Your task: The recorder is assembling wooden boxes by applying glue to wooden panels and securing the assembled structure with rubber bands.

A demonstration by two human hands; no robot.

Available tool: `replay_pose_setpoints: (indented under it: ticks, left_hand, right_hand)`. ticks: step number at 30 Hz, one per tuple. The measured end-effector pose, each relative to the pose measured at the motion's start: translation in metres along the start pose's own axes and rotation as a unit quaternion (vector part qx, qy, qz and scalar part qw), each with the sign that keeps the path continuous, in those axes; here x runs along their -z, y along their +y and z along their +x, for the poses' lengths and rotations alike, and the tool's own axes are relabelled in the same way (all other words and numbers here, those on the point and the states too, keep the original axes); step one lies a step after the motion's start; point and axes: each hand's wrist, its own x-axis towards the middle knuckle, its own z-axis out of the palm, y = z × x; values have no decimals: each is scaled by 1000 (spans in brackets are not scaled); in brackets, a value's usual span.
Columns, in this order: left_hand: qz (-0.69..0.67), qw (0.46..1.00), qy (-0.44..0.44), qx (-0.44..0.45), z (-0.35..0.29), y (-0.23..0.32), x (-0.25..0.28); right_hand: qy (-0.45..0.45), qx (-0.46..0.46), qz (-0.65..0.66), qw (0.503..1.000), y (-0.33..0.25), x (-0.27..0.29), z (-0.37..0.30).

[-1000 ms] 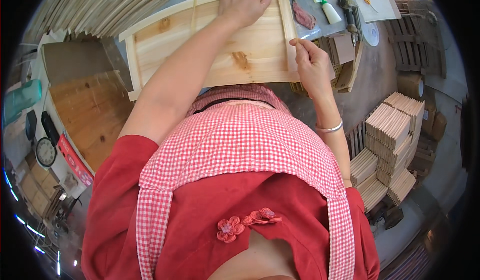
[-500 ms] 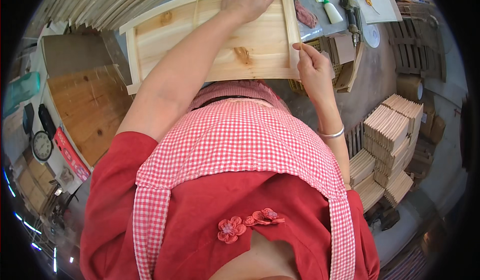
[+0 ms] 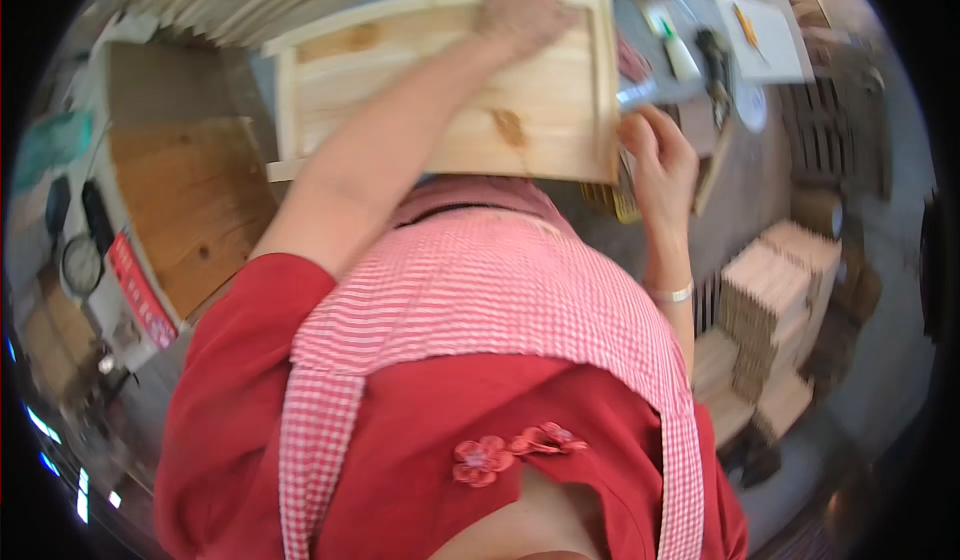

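Note:
A pale wooden panel with a raised frame lies in front of me, its near edge close to my apron. My left hand reaches across it and grips the far rail near the right corner, its fingers over the edge. Just beside the panel's right rail is my right hand, with thumb and fingers pinched together. Motion blurs the fingertips, so whatever is between them cannot be made out. My left forearm covers part of the panel's middle.
Thin wooden boards stand stacked at the far left. A white bottle, a power tool and a yellow-handled cutter lie at the far right. Stacked wooden pieces stand low on the right. A brown board is at left.
The whole view has shifted and blurred, with the panel now farther right and lower. A thin strip across the panel no longer shows. My left hand keeps its place on the far rail.

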Motion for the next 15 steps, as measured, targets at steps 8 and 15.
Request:
replay_pose_setpoints:
  ticks: [8,15]
  left_hand:
    - [65,949,174,256,-127,-113,125]
    - [-314,857,6,408,-217,-186,147]
  right_hand:
    - [18,-2,-42,999,26,-7,7]
    - [28,40,-184,982,18,-45,21]
